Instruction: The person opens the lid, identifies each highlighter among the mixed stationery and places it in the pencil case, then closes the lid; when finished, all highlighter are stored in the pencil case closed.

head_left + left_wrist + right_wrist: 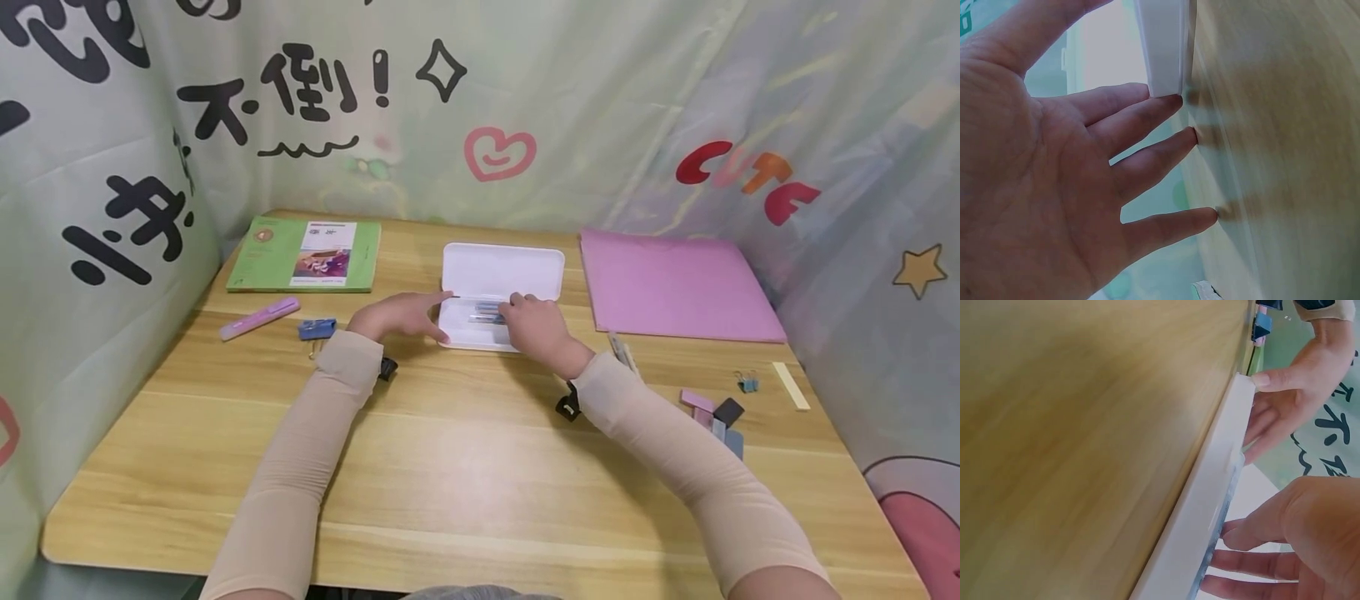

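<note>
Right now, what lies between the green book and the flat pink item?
Between the green book and the flat pink item lies the open white case, as the head view shows.

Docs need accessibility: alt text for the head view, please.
At a wooden table, a person's left hand spans the left end of an open white case while the right hand reaches in over slim items. A green book and blue binder clip lie to the left; a pink rectangular sheet and small blocks to the right.
</note>
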Demonstrator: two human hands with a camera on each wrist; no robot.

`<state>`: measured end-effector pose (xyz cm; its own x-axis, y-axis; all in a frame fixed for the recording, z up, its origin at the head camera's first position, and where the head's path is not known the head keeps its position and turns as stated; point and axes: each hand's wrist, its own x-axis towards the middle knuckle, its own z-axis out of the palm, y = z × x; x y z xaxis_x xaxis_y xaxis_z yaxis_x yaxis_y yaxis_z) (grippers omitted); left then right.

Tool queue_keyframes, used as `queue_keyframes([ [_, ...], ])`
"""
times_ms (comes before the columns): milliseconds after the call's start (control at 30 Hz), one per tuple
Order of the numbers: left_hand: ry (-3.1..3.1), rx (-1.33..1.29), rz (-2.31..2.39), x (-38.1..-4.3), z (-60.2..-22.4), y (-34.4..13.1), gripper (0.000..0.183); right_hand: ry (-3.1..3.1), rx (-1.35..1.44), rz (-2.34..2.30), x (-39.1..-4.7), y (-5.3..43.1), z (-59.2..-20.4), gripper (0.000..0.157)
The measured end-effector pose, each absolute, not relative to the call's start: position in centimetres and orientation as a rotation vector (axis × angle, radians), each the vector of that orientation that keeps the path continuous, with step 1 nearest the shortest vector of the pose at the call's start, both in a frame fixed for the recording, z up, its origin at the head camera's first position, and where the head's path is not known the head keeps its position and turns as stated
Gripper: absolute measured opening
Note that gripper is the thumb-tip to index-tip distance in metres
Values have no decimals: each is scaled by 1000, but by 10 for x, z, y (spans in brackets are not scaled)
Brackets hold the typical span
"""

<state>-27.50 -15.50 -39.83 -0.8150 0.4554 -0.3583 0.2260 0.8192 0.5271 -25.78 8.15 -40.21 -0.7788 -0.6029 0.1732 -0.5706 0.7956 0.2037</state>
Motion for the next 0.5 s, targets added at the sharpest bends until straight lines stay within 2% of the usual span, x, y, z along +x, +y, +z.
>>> queue_keyframes([
  [333, 2516, 503, 641, -273, -396, -154, 88, -2731, 772, -15, -248, 124, -398, 26],
  [500, 2513, 487, 633, -273, -393, -153, 88, -2873, 572, -22, -242, 152, -395, 17],
])
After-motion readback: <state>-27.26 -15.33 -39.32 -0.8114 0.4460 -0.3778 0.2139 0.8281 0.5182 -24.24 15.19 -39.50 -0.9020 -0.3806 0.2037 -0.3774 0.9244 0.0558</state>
